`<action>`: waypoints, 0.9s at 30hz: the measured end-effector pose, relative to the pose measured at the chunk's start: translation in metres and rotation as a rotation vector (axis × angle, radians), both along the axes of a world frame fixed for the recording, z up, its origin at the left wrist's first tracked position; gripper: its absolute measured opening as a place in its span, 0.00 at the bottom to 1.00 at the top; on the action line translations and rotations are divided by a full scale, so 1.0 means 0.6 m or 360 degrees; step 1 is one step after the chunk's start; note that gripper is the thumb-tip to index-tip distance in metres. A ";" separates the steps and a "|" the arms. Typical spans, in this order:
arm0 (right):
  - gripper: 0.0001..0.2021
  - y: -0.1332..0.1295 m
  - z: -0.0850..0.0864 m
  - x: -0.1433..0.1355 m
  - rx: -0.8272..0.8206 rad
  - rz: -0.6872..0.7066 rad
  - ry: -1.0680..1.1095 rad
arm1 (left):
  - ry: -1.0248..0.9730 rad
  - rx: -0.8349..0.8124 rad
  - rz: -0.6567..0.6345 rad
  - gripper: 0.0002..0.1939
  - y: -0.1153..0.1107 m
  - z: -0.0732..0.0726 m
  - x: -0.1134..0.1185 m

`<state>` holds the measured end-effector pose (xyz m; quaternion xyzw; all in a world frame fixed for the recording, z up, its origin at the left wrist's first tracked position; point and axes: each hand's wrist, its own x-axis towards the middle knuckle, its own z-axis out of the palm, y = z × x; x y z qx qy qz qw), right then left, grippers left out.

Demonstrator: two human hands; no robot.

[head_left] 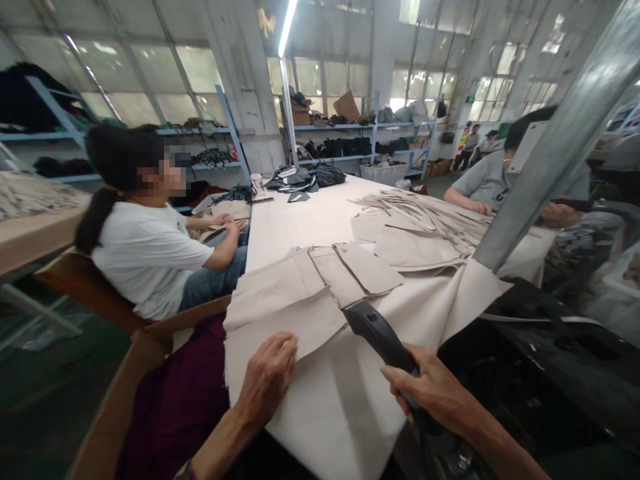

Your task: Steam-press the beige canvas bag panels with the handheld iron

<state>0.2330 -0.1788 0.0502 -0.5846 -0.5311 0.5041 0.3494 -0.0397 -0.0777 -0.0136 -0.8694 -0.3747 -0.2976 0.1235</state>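
Beige fabric pieces [285,313] with folded edges and cut straps lie on a pale, cloth-covered table [310,223]. At the near edge of these pieces my left hand [270,373] has its fingers bent and pressed together on the fabric; its fingertips are partly hidden. My right hand [430,383] is wrapped round the curved handle of a black hand-held tool [377,330]. The flat head of that tool touches or hovers just over the fabric's right part. Its lower end runs down out of clear sight.
A metal post [555,143] slants up at the right. Beyond it a person [545,173] works beside a heap of beige strips [430,220]. Another person [150,233] sits at the left. Near my left arm, purple cloth [180,400] fills a cardboard box [107,413].
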 end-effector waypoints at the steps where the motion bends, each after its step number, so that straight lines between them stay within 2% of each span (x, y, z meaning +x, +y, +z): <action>1: 0.11 0.007 -0.005 -0.004 -0.0001 0.0025 -0.0003 | -0.0036 0.0035 0.0074 0.11 0.017 0.009 -0.004; 3: 0.10 0.021 -0.010 -0.013 -0.0002 0.0061 -0.0007 | -0.0034 0.0063 0.0235 0.13 0.055 0.025 -0.002; 5: 0.09 0.035 -0.010 -0.021 -0.0011 0.0076 -0.0014 | 0.0040 -0.0019 0.0351 0.19 0.092 0.036 0.013; 8: 0.09 0.054 -0.004 -0.028 -0.0013 0.0071 -0.0068 | 0.0204 -0.0263 0.0414 0.26 0.123 0.032 0.042; 11: 0.10 0.066 0.005 -0.028 -0.0032 0.0024 -0.0145 | 0.0277 -0.0318 0.0363 0.17 0.122 0.011 0.063; 15: 0.10 0.072 0.017 -0.022 -0.0130 -0.0045 -0.0214 | 0.0300 0.0128 0.0123 0.15 0.106 -0.009 0.069; 17: 0.11 0.072 0.023 -0.020 -0.0156 -0.0064 -0.0270 | 0.0274 0.0308 -0.0022 0.16 0.103 -0.010 0.067; 19: 0.11 0.070 0.030 -0.021 -0.0164 -0.0067 -0.0348 | 0.0234 0.0354 -0.0105 0.15 0.103 -0.008 0.065; 23: 0.08 0.072 0.045 -0.038 -0.0208 -0.0037 -0.0439 | 0.0138 0.0388 -0.0161 0.14 0.106 -0.004 0.065; 27: 0.06 0.089 0.047 -0.068 -0.0229 0.0030 -0.0356 | 0.0057 0.0453 -0.0196 0.11 0.104 -0.003 0.066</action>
